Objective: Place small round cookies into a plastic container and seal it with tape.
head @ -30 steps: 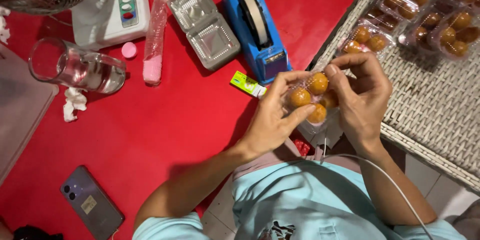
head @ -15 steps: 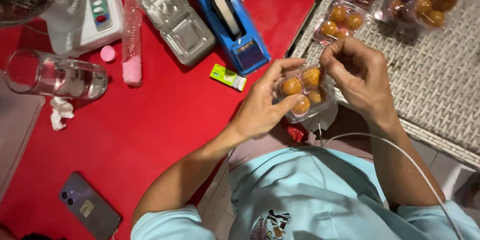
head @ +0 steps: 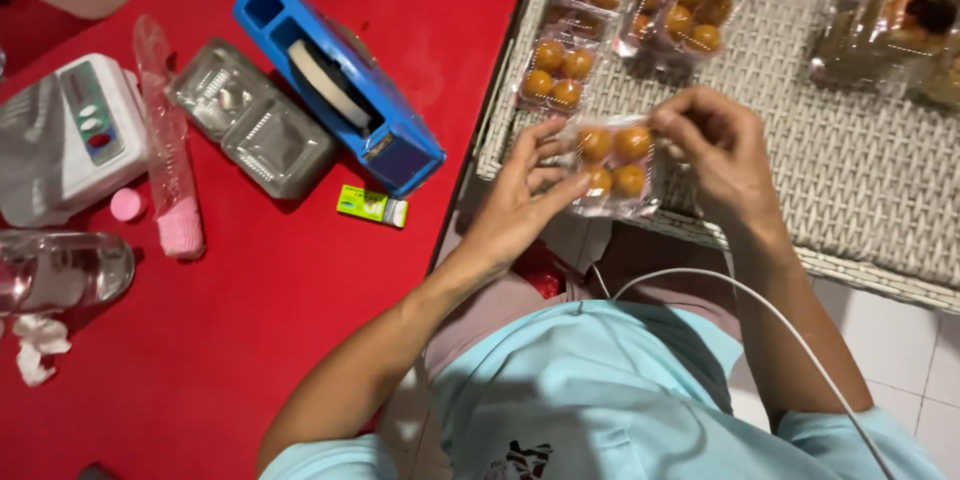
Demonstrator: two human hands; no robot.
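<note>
A small clear plastic pack of round orange pastries [head: 612, 165] is held between both hands over the near edge of a woven wicker tray [head: 800, 140]. My left hand [head: 520, 202] grips the pack's left side with its fingers spread along it. My right hand [head: 722, 152] pinches the pack's upper right corner. Three more packs of the same pastries [head: 555, 75] lie on the tray just beyond the held one.
On the red table [head: 300, 320] lie a blue tape dispenser [head: 340, 85], a clear hinged container [head: 250, 130], a small green box [head: 372, 206], a pink-based plastic sleeve [head: 170, 170], a white device [head: 65, 135], a glass jar [head: 60, 270]. A white cable [head: 760, 315] crosses my lap.
Both hands have carried the pastry pack up and to the right, from beside the table's edge to over the wicker tray. The view has shifted the same way.
</note>
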